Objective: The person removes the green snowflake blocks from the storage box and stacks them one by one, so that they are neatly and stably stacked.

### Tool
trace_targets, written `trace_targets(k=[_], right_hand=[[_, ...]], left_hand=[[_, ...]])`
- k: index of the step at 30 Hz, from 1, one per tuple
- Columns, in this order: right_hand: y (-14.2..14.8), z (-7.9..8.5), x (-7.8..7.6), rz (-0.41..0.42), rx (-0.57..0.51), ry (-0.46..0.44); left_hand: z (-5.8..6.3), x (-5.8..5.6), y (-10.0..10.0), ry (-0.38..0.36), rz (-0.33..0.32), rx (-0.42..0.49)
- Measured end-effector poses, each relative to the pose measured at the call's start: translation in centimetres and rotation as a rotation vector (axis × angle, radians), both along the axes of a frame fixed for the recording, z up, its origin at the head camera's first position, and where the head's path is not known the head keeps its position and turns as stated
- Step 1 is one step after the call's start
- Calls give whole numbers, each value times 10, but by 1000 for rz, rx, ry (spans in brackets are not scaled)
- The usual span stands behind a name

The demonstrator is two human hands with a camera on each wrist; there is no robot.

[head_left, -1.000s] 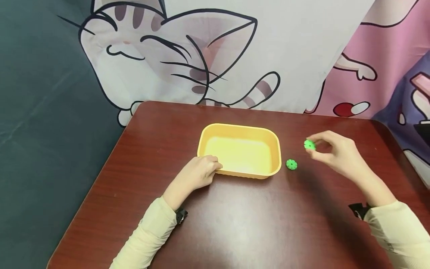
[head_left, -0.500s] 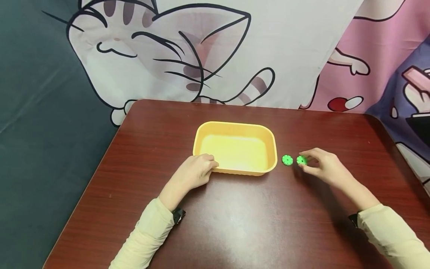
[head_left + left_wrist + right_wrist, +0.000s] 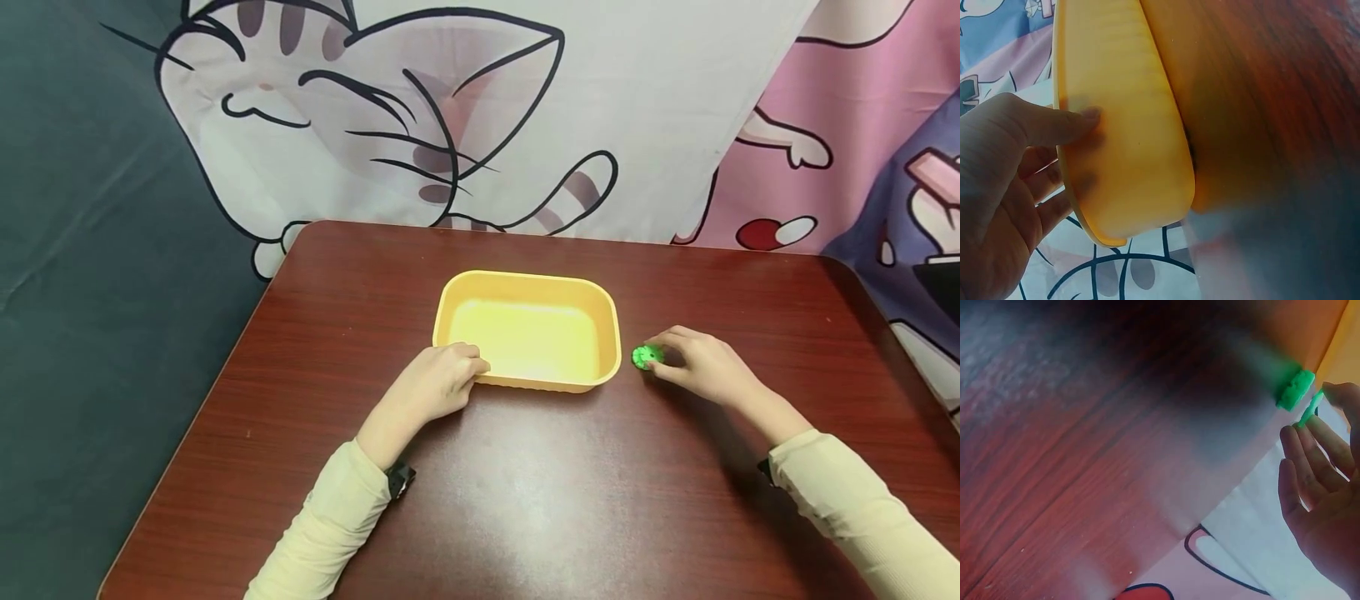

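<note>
My left hand [image 3: 431, 385] grips the near left rim of a yellow plastic basin [image 3: 536, 333], thumb outside the wall and the other fingers over the inside, as the left wrist view shows. To the right of the basin, my right hand [image 3: 701, 367] pinches a thin green notched disc [image 3: 1312, 409] between thumb and fingertips. Close beside it on the table sits another green notched piece [image 3: 1295, 390], which looks thicker in the right wrist view. The two green pieces overlap in the head view. Nothing lies inside the basin.
The dark red wooden table [image 3: 525, 500] has rounded far corners. Behind it hangs a cloth printed with a cartoon cat [image 3: 285, 150], with a pink printed section [image 3: 855, 108] at the right.
My right hand has moved left and down toward the table with the green disc, from apart to right at the other green piece. My left hand keeps its grip on the basin.
</note>
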State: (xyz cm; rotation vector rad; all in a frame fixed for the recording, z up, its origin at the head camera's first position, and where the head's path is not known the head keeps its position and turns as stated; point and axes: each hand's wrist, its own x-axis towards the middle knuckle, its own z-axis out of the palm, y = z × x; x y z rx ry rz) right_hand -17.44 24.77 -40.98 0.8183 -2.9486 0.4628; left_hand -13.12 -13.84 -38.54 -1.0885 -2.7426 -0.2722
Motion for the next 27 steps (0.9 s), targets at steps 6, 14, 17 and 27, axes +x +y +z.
trace_targets(k=[6, 14, 17, 27], right_hand=[[-4, -1, -1, 3, 31, -18], [-7, -2, -2, 10, 24, -15], [-8, -4, -2, 14, 37, 2], [-7, -6, 0, -5, 44, 2]], left_hand=[[-1, 0, 0, 0, -2, 3], [-1, 0, -1, 15, 5, 8], [-1, 0, -1, 21, 6, 14], [-3, 1, -2, 42, 1, 41]])
